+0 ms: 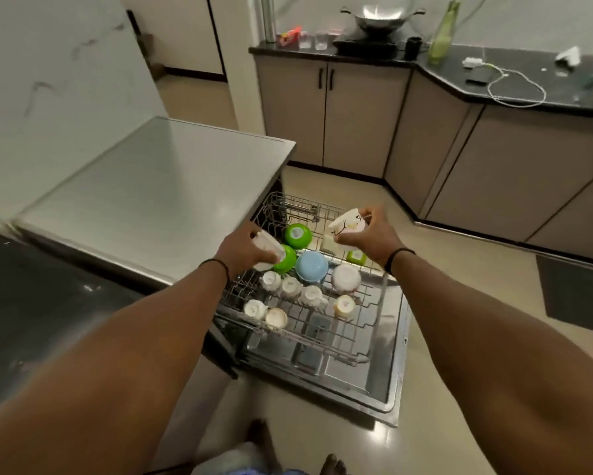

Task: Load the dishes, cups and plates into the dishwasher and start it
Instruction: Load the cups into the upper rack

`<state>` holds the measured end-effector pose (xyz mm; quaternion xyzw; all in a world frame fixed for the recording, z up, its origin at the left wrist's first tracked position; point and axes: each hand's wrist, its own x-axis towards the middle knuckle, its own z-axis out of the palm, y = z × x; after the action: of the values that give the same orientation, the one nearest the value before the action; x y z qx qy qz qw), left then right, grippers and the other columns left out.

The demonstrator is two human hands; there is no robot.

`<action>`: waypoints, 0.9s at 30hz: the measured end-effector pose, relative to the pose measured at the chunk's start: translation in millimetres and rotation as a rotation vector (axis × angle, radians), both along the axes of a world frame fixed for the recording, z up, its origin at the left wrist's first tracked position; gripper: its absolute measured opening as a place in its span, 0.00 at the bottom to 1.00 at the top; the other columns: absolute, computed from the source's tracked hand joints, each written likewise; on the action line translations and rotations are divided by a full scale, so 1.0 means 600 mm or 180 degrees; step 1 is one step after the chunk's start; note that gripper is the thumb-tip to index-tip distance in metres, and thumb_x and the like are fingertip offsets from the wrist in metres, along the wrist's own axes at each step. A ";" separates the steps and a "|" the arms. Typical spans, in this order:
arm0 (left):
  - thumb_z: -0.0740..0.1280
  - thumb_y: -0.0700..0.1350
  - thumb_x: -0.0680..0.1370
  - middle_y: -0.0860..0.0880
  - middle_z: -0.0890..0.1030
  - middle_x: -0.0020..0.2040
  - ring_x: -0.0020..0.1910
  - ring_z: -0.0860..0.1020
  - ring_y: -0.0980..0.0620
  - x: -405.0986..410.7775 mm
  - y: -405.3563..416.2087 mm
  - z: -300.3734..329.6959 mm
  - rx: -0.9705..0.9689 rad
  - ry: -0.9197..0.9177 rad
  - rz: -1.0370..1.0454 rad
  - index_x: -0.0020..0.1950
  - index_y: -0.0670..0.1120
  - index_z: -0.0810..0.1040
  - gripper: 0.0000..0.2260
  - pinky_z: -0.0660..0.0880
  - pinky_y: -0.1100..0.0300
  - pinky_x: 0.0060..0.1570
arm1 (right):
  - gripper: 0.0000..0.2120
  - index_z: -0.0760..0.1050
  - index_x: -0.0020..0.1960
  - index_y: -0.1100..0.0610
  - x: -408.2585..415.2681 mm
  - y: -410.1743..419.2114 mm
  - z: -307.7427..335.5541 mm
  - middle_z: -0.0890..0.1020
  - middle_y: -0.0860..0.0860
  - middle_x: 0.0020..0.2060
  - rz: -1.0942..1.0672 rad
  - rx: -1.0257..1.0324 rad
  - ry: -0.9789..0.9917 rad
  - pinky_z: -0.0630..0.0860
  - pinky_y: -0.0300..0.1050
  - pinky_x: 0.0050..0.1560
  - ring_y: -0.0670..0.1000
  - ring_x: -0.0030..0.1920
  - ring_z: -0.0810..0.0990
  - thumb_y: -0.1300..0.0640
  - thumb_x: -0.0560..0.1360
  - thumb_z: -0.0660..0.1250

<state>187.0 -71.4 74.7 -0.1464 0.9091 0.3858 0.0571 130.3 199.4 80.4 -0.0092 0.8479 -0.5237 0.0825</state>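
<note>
meanwhile both hands, left [245,246] and right [370,236], grip cups above the rack [363,354].

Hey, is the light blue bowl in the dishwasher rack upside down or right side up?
Upside down. The light blue bowl shows its rounded outside and base ring facing up, sitting in the rack among other inverted cups.
</note>
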 end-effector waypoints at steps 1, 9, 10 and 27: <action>0.81 0.47 0.63 0.46 0.76 0.54 0.52 0.74 0.47 -0.001 0.003 -0.015 -0.0043 -0.0064 -0.0017 0.62 0.45 0.73 0.31 0.69 0.59 0.45 | 0.36 0.64 0.60 0.56 0.001 0.002 -0.014 0.75 0.55 0.54 0.0007 0.0059 -0.0048 0.78 0.56 0.55 0.56 0.52 0.77 0.55 0.61 0.82; 0.81 0.50 0.64 0.44 0.78 0.60 0.55 0.76 0.45 -0.039 0.002 -0.154 -0.0327 -0.0836 -0.0339 0.64 0.45 0.71 0.33 0.72 0.57 0.50 | 0.32 0.63 0.56 0.52 -0.003 -0.024 -0.143 0.76 0.55 0.50 0.0147 0.0675 -0.0627 0.76 0.55 0.50 0.58 0.49 0.76 0.50 0.63 0.80; 0.81 0.50 0.64 0.44 0.78 0.60 0.56 0.76 0.44 -0.043 0.004 -0.173 -0.0314 -0.0905 -0.0382 0.64 0.45 0.72 0.33 0.72 0.57 0.51 | 0.32 0.63 0.56 0.52 -0.001 -0.029 -0.161 0.76 0.55 0.51 0.0195 0.0741 -0.0731 0.77 0.56 0.50 0.58 0.49 0.76 0.50 0.63 0.80; 0.77 0.53 0.61 0.43 0.72 0.59 0.57 0.75 0.39 -0.108 0.068 -0.372 -0.1220 -0.1529 -0.2063 0.60 0.48 0.71 0.31 0.77 0.47 0.54 | 0.35 0.64 0.67 0.46 0.015 -0.079 -0.367 0.70 0.57 0.63 0.0615 0.2620 -0.1529 0.72 0.54 0.58 0.61 0.59 0.72 0.43 0.64 0.74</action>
<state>122.0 -30.4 -148.5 0.0527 0.9241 0.1276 0.3564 139.1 152.1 -139.5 0.0667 0.9369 -0.1221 0.3208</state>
